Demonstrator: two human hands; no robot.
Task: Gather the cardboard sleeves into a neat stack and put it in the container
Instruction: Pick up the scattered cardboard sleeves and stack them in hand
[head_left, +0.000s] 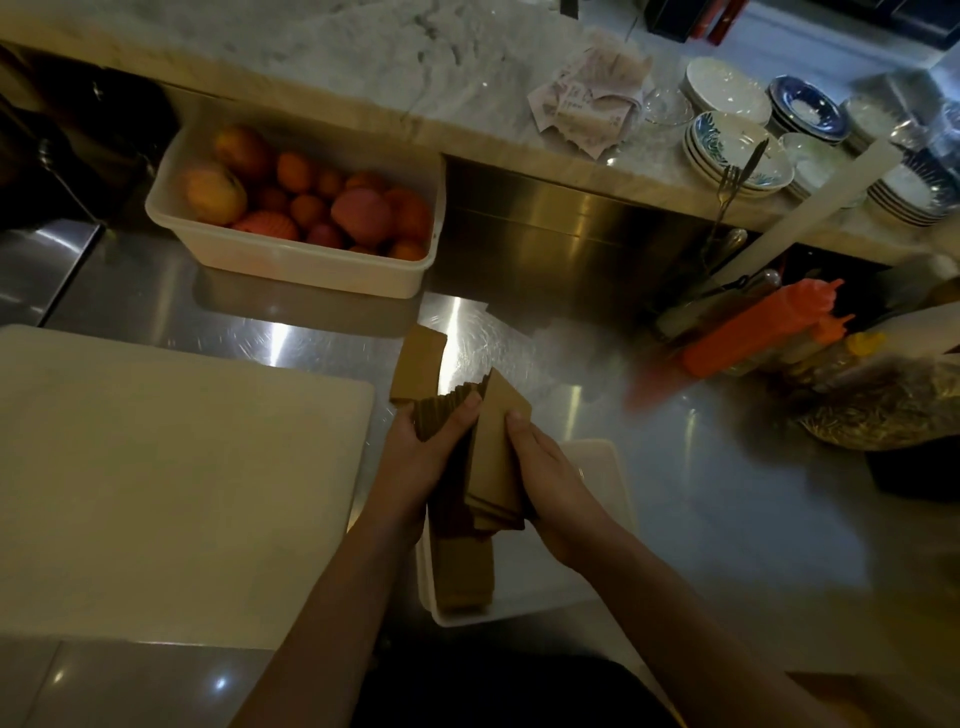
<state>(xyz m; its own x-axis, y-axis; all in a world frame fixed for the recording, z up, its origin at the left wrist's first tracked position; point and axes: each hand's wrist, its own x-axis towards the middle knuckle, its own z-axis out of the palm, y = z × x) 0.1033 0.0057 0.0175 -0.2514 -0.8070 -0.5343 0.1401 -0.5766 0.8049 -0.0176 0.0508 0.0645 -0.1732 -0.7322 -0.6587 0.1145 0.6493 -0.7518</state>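
Head view: the left hand (415, 449) is curled round a fanned bundle of cardboard sleeves (447, 415), and the right hand (550, 483) grips a flatter bundle (493, 457) touching it. Both are held above the white container (602, 462), where more sleeves (462, 577) lie. A loose sleeve (418, 364) rests on the steel counter (675, 493) just beyond.

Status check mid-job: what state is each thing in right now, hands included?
left hand: grips fanned bundle of cardboard sleeves, edges uneven.
right hand: grips flat bunch of sleeves.
loose sleeve: flat on steel counter, untouched.
container: open, below the hands, stacked sleeves inside.
fruit tub: open, full of fruit.
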